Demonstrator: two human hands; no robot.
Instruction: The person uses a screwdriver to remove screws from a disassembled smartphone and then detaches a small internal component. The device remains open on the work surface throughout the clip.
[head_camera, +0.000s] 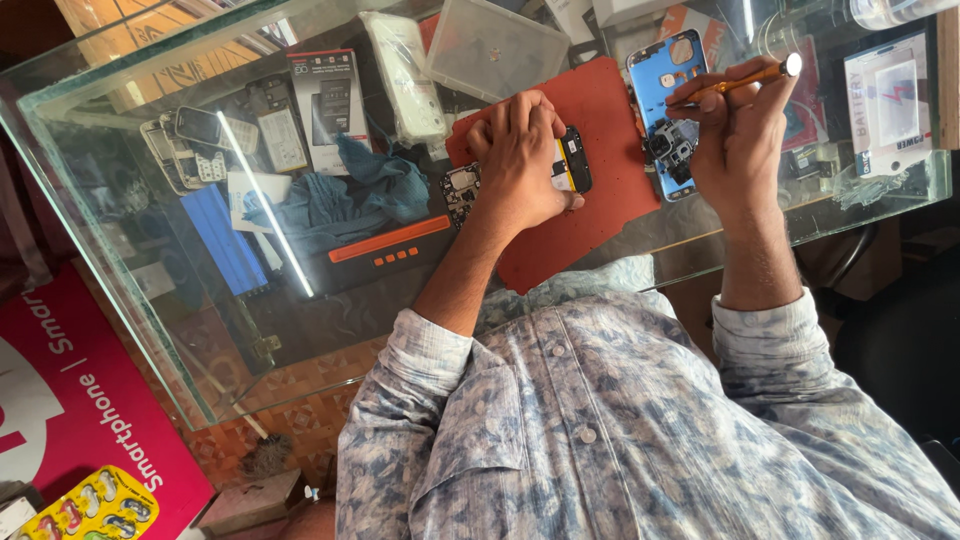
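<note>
Left hand holds phone, right hand perhaps screwdriver

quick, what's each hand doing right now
Left hand: closed over an opened phone on the red mat.
Right hand: closed on an orange screwdriver.

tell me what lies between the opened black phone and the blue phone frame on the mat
In the head view, only a bare strip of the red mat lies between the opened black phone and the blue phone frame.

A phone is pressed onto the red mat by the left hand, while a screwdriver is held by the right hand.
</note>
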